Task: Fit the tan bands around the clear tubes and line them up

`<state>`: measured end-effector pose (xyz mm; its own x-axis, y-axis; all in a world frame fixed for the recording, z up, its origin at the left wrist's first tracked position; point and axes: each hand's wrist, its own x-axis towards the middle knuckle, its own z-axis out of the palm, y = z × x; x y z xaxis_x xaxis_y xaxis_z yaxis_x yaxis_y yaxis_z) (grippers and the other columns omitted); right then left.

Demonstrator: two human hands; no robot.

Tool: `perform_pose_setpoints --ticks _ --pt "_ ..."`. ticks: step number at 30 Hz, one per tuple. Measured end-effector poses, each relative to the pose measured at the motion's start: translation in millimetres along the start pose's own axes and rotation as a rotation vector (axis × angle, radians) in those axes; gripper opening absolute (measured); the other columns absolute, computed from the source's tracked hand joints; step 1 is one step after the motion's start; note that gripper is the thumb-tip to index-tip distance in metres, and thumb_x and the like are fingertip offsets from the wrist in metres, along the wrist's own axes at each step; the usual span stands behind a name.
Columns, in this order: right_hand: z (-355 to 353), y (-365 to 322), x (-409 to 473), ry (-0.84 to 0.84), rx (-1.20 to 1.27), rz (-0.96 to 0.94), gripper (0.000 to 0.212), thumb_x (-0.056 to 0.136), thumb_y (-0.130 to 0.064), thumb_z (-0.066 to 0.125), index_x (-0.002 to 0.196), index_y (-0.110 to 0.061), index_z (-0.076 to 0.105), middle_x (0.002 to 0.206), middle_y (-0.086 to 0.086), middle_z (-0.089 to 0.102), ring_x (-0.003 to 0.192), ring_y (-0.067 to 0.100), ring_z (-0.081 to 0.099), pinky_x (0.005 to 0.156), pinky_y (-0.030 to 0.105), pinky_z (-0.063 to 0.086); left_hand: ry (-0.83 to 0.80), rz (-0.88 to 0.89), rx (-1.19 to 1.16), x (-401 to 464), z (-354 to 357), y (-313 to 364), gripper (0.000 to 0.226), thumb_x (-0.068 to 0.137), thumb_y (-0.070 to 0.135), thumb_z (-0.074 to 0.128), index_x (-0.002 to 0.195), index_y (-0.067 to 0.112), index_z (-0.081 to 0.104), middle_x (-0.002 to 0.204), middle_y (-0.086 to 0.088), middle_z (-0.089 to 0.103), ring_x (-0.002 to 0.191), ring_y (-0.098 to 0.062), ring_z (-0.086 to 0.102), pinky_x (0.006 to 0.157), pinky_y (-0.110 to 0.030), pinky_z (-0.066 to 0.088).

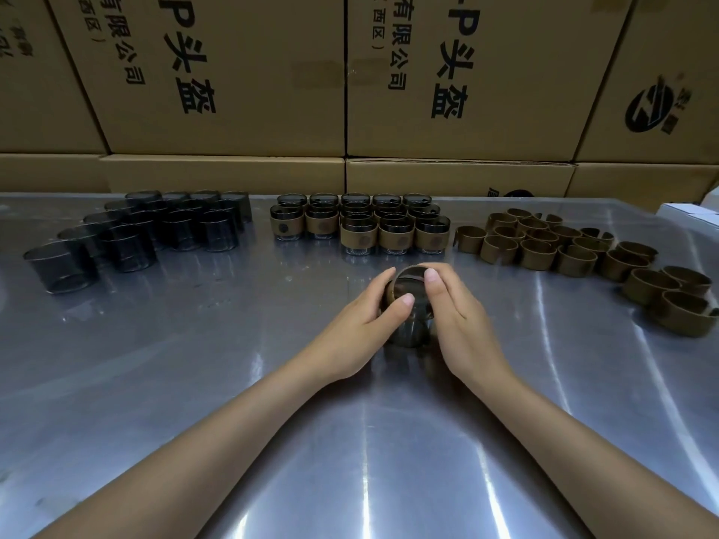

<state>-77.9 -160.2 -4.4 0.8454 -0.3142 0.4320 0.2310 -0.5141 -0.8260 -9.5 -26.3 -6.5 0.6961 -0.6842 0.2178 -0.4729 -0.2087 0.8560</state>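
A clear tube (409, 324) stands on the shiny metal table (194, 363) in the middle, with a tan band around its upper part. My left hand (365, 324) grips it from the left, thumb on the rim. My right hand (455, 320) grips it from the right, a fingertip on the rim. Bare clear tubes (148, 231) stand in rows at the back left. Banded tubes (362, 223) stand lined up in rows at the back centre. Loose tan bands (576, 250) lie in a heap at the right.
Stacked cardboard boxes (350, 91) with printed text form a wall right behind the table. A white box corner (688, 213) shows at the far right edge.
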Motion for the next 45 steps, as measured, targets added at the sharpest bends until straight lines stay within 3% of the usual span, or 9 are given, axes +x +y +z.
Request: perform_pose_setpoints --ticks 8,13,21,23,25,28,33,42,45 --pt "-12 8 -1 -0.309 -0.083 0.096 0.06 0.08 -0.078 0.022 0.131 -0.046 0.028 0.114 -0.026 0.052 0.111 0.003 0.053 0.096 0.029 0.04 0.014 -0.032 -0.058 0 -1 2 0.095 0.075 0.074 0.037 0.151 0.018 0.026 0.152 0.001 0.037 0.142 -0.01 0.031 0.118 -0.041 0.024" --pt "-10 10 3 -0.294 -0.062 0.159 0.081 0.078 -0.08 0.019 0.141 -0.032 0.031 0.133 -0.012 0.048 0.126 0.007 0.045 0.108 0.036 0.035 -0.014 -0.064 -0.066 -3 0 8 0.058 0.075 0.079 0.032 0.123 0.049 0.045 0.131 0.016 0.054 0.122 0.004 0.047 0.107 -0.029 0.034" --pt "-1 2 2 -0.231 0.173 0.205 0.075 0.082 -0.082 0.025 0.131 -0.026 0.04 0.128 -0.007 0.052 0.121 0.003 0.049 0.107 0.035 0.039 0.038 -0.093 -0.177 -6 6 12 0.072 0.089 0.074 0.019 0.14 0.031 0.045 0.141 0.013 0.049 0.134 -0.001 0.039 0.118 -0.038 0.024" --pt "3 -4 1 -0.191 0.288 0.244 0.085 0.075 -0.08 0.03 0.133 -0.019 0.041 0.131 0.004 0.053 0.119 0.009 0.054 0.1 0.029 0.045 0.086 -0.122 -0.262 -6 12 16 0.073 0.087 0.073 0.021 0.134 0.028 0.052 0.135 0.005 0.055 0.129 -0.007 0.048 0.115 -0.039 0.031" --pt "6 -9 -1 -0.149 0.413 0.314 0.092 0.066 -0.077 0.039 0.133 -0.014 0.045 0.126 0.012 0.06 0.115 0.019 0.06 0.1 0.039 0.048 0.142 -0.173 -0.39 -5 18 19 0.068 0.088 0.068 0.025 0.127 0.023 0.058 0.129 -0.003 0.06 0.12 -0.012 0.058 0.108 -0.039 0.042" --pt "8 -11 -4 -0.07 0.523 0.364 0.076 0.078 -0.07 0.044 0.131 -0.016 0.047 0.119 0.013 0.066 0.112 0.025 0.063 0.103 0.05 0.045 0.197 -0.229 -0.538 -4 23 21 0.06 0.094 0.061 0.032 0.129 0.02 0.058 0.127 -0.007 0.062 0.114 -0.017 0.062 0.102 -0.041 0.048" --pt "9 -10 -1 0.078 0.727 0.446 0.032 0.096 -0.043 0.048 0.117 -0.019 0.049 0.103 0.013 0.071 0.093 0.023 0.071 0.087 0.045 0.056 0.242 -0.287 -0.756 -5 22 22 0.047 0.102 0.043 0.035 0.121 0.01 0.063 0.11 -0.014 0.071 0.104 -0.023 0.069 0.099 -0.044 0.051" --pt "9 -12 2 -0.031 0.841 0.444 0.051 0.1 -0.039 0.04 0.137 -0.003 0.043 0.121 0.024 0.064 0.116 0.035 0.061 0.102 0.05 0.047 0.267 -0.223 -0.789 -5 19 24 0.041 0.103 0.033 0.036 0.127 0.008 0.059 0.12 -0.018 0.067 0.113 -0.027 0.064 0.1 -0.044 0.05" --pt "4 -10 5 -0.156 0.768 0.441 0.052 0.098 -0.05 0.036 0.131 -0.013 0.053 0.118 0.014 0.068 0.11 0.026 0.065 0.089 0.04 0.054 0.381 -0.089 -0.603 -8 19 26 0.036 0.104 0.032 0.035 0.127 0.019 0.06 0.124 -0.007 0.065 0.116 -0.018 0.061 0.102 -0.043 0.048"
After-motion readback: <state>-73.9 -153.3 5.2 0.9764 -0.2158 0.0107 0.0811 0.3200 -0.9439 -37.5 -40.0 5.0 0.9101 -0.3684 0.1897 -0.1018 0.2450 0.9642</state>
